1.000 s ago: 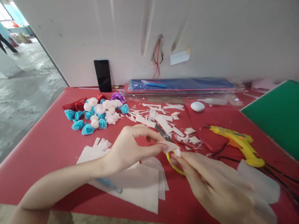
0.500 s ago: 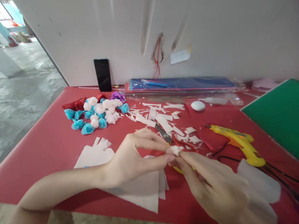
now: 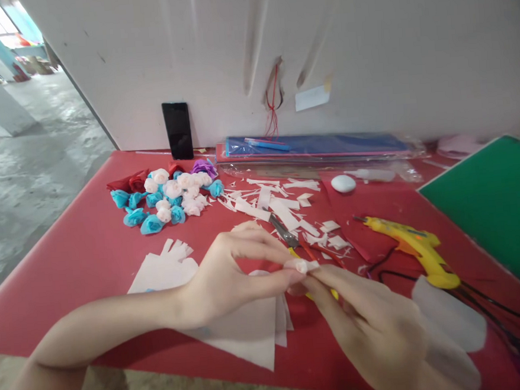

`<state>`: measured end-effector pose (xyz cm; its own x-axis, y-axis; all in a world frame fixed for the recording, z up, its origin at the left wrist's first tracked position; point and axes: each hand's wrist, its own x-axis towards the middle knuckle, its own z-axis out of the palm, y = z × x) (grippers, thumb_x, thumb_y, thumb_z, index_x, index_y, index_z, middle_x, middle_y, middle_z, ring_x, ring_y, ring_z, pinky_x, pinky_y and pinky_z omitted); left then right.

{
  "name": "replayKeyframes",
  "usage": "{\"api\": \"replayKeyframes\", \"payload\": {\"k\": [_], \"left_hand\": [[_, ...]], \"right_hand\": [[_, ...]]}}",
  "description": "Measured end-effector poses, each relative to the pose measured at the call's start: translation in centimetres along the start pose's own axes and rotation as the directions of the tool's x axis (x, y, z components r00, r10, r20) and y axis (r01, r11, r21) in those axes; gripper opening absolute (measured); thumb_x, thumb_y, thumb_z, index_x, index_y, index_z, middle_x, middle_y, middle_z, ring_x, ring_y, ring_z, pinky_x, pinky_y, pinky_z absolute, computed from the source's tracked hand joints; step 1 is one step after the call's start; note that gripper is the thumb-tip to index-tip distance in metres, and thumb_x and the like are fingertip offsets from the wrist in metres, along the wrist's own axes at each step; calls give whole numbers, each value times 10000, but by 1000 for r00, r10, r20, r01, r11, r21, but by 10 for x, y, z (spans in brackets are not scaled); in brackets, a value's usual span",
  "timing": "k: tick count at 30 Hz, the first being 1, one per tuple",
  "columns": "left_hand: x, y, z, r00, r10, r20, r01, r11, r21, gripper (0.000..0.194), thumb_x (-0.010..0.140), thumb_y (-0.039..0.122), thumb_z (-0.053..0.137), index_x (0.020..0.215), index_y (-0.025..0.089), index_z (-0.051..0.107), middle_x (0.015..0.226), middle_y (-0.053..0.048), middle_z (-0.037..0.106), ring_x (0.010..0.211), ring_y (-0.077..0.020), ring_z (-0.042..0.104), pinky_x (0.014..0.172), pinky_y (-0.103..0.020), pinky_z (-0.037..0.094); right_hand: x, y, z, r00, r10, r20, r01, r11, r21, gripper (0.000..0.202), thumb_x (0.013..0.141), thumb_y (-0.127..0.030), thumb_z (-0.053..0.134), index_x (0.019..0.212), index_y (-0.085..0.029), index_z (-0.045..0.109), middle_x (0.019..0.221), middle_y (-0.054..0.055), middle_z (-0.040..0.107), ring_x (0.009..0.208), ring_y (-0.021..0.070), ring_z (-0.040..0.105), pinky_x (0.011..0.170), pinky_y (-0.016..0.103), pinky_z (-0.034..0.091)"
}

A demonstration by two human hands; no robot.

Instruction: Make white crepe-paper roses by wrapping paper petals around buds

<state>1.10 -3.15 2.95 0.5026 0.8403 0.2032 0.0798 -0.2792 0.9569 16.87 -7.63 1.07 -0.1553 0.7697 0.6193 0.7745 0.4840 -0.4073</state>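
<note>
Between the fingertips of both hands is a small white paper flower (image 3: 304, 266), partly covered by the fingers. My left hand (image 3: 242, 267) comes from the left and pinches it between thumb and fingers. From the right, my right hand (image 3: 366, 312) pinches its other side. Just beyond the fingers lie scissors (image 3: 284, 232), their blades on white paper scraps (image 3: 283, 208) and their handles partly hidden. Under the left hand and forearm rest sheets of white paper (image 3: 252, 332).
Blue, white, red and purple paper flowers (image 3: 166, 192) are grouped at back left. A black phone (image 3: 178, 131) leans on the wall. To the right lie a yellow glue gun (image 3: 413, 249) with a cord, a white egg-shaped object (image 3: 343, 183) and a green board (image 3: 492, 202).
Fingers of both hands have shifted slightly around the white paper flower, which has turned and sits a little lower. Everything else on the table stays in place.
</note>
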Motion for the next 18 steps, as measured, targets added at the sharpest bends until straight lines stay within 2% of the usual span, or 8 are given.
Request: {"api": "replayKeyframes", "payload": {"k": [4,6,10,13,16,18], "left_hand": [[0,0,-1,1000,15,-3,-15,1000,7,73,724,177,636,728,159,707,687,-27,653,666,-111,527,687,-254,434],[0,0,-2,1000,24,2,-24,1000,12,72,720,165,636,730,153,706,672,-26,651,658,-109,529,712,-257,433],[1,0,-2,1000,29,2,-29,999,30,67,711,166,641,718,142,703,647,-30,650,638,-113,530,716,-268,436],[1,0,-3,1000,-5,-6,5,1000,12,64,704,175,647,700,134,695,645,-32,644,650,-119,528,712,-271,437],[1,-1,-5,999,-36,38,39,997,-72,83,723,182,624,729,134,691,694,-38,643,711,-129,534,735,-272,435],[0,-2,-6,995,-45,94,59,986,-158,115,758,165,578,765,143,691,761,-47,646,772,-135,542,760,-273,434]], "right_hand": [[0,0,0,978,195,77,-206,963,176,107,804,-239,528,851,-207,618,592,-39,703,452,137,652,517,186,550],[0,-1,0,958,253,132,-282,915,288,89,788,-237,549,838,-217,620,576,-58,697,429,120,643,492,156,539],[2,-3,0,934,312,175,-356,853,381,55,759,-201,580,755,-223,630,542,-70,684,459,102,651,470,106,519],[3,-4,0,930,325,168,-366,825,431,71,746,-177,588,752,-223,641,540,-67,683,449,95,644,473,103,523],[3,-4,0,919,355,169,-391,777,494,85,737,-152,593,735,-225,639,532,-61,679,440,103,639,477,126,537],[3,-4,-1,894,401,199,-440,706,555,87,738,-151,594,704,-222,629,518,-53,671,418,110,628,454,144,539]]}}
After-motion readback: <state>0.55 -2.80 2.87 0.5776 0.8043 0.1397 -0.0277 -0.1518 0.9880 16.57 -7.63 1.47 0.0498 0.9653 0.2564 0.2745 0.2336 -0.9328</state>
